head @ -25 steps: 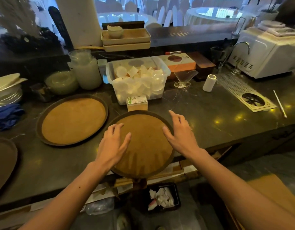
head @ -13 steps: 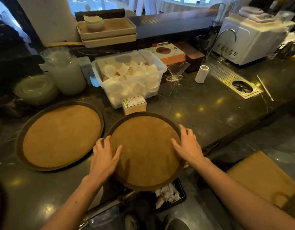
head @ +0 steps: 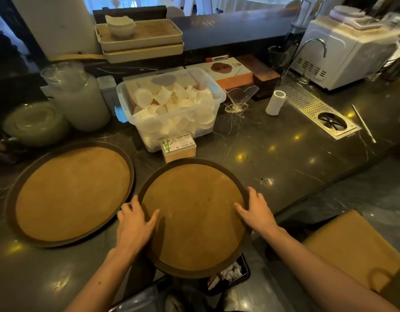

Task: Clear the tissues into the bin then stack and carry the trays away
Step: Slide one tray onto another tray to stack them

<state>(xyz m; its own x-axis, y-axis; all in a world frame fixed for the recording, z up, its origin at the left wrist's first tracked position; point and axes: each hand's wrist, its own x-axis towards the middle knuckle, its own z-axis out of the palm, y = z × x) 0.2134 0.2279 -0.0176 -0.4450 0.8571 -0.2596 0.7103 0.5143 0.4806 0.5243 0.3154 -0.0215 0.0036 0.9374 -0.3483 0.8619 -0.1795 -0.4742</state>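
Two hands on the near round tray (head: pixel 194 217), one at each side rim.
Head view: left hand (head: pixel 134 224) grips the tray's left edge, thumb lying on the cork face, fingers curled over the rim; right hand (head: pixel 257 210) does likewise on the right edge. The tray overhangs the dark counter (head: pixel 273 158) toward the person; below its near edge sits a black bin (head: pixel 235 273) with white tissues (head: pixel 231 271) inside. Second round tray (head: pixel 70 194) lies flat on the counter just beside, left, rims nearly touching. Small bamboo-label box (head: pixel 178 148) sits just behind the held tray.
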